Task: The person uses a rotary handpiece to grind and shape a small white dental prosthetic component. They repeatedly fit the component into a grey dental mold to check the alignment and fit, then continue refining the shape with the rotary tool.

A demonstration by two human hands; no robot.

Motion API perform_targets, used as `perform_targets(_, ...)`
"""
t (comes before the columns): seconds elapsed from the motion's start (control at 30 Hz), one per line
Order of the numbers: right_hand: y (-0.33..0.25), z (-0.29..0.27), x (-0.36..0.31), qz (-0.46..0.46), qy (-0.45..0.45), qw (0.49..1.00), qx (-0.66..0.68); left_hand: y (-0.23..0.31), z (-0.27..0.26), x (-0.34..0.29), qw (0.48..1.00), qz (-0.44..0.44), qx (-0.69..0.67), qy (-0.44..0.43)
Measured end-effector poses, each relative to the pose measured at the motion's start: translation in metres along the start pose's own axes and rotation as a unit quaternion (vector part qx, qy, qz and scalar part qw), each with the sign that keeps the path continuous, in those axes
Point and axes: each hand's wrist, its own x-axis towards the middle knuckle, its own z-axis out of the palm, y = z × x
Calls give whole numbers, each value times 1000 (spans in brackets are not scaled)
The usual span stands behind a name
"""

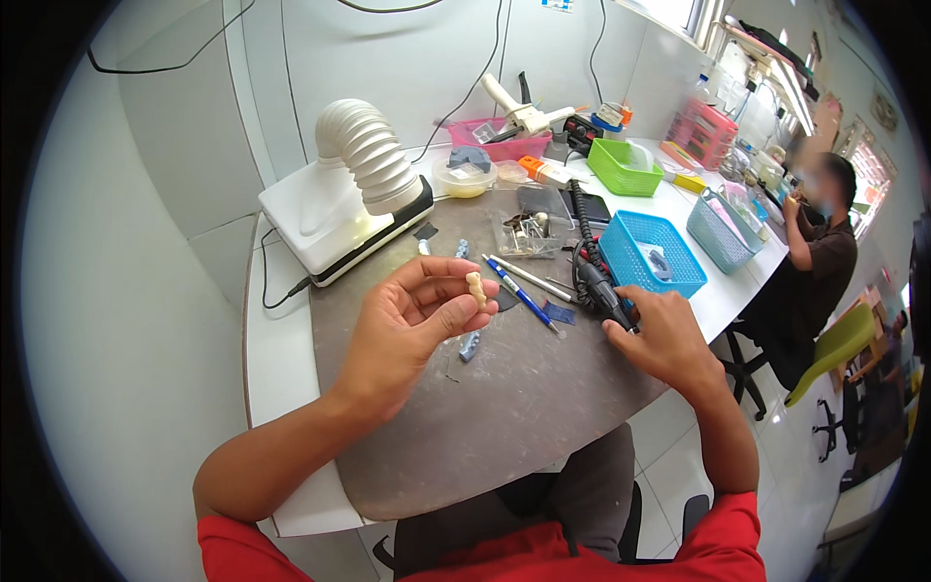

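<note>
Between the thumb and fingertips of my left hand (407,315) is a small cream tooth-coloured piece, like a dental bridge (476,288), raised over the worktop. My right hand (667,335) grips the lower end of a black rotary handpiece (605,296), its coiled cord running up behind it. Left of the handpiece lie a blue pen (525,295) and a white pencil-like stick (532,275). Under and beyond my left hand are small blue-grey tooth-shaped pieces (469,347). A dark blue scrap (560,312) rests close to the pen tip.
A white extractor with a ribbed hose (373,155) stands at the back left. A clear box of burs (531,223), a blue basket (652,254), a green basket (624,167) and a pink tray (499,141) line the back. A person (824,242) sits at the far right.
</note>
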Motion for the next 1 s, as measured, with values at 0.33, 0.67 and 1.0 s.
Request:
perform_targets(0.33,-15,6,28,-62,-25,994,-81,2,2,-3,1000,-25,-3,-6)
perform_targets(0.67,-14,7,40,-99,-28,991,-91,-1,1,-2,999,-39,-15,-8)
perform_targets(1.0,-32,-5,37,-133,71,984,-97,-1,-3,3,998,-54,-11,17)
